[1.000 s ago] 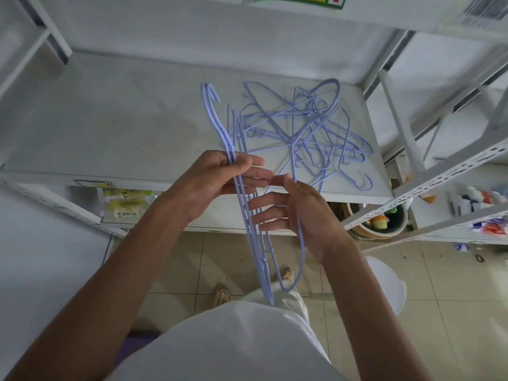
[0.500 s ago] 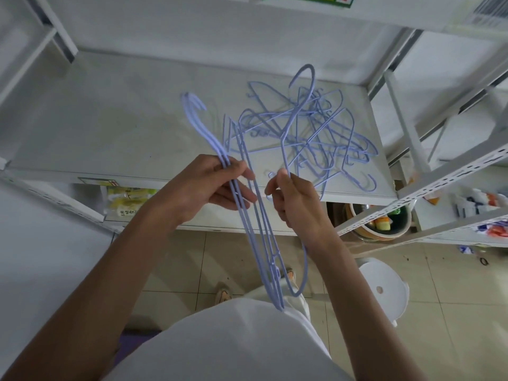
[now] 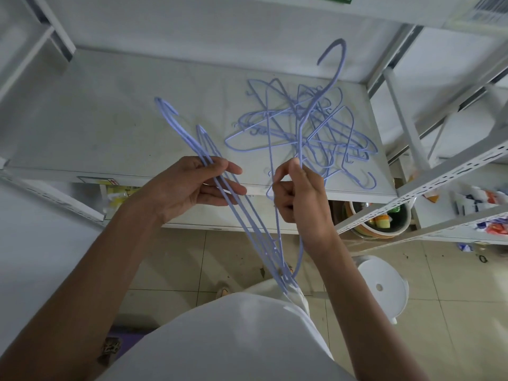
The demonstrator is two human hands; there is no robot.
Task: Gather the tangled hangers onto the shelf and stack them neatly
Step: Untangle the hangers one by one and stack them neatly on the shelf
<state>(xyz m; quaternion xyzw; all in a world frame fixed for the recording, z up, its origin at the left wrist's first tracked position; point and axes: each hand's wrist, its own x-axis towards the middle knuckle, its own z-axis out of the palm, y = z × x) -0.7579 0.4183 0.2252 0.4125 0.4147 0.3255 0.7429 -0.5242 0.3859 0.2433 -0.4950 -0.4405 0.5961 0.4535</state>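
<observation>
A tangle of pale blue wire hangers (image 3: 324,138) lies on the right part of the white shelf (image 3: 110,127). My left hand (image 3: 192,185) is shut on a bundle of aligned hangers (image 3: 247,215), whose hooks point up and left while the lower ends hang down over my lap. My right hand (image 3: 299,199) pinches a single hanger (image 3: 334,78) by its neck. That hanger's hook stands high above the tangle, and its body runs down beside the bundle.
Slotted white shelf uprights (image 3: 445,171) stand to the right, with small packets on a lower shelf. A bowl with bottles (image 3: 382,218) sits under the shelf. A white stool (image 3: 382,287) stands on the tiled floor at my right.
My right hand has lifted the single hanger up out of the tangle, so its hook now stands higher. My left hand has moved the bundle slightly left.
</observation>
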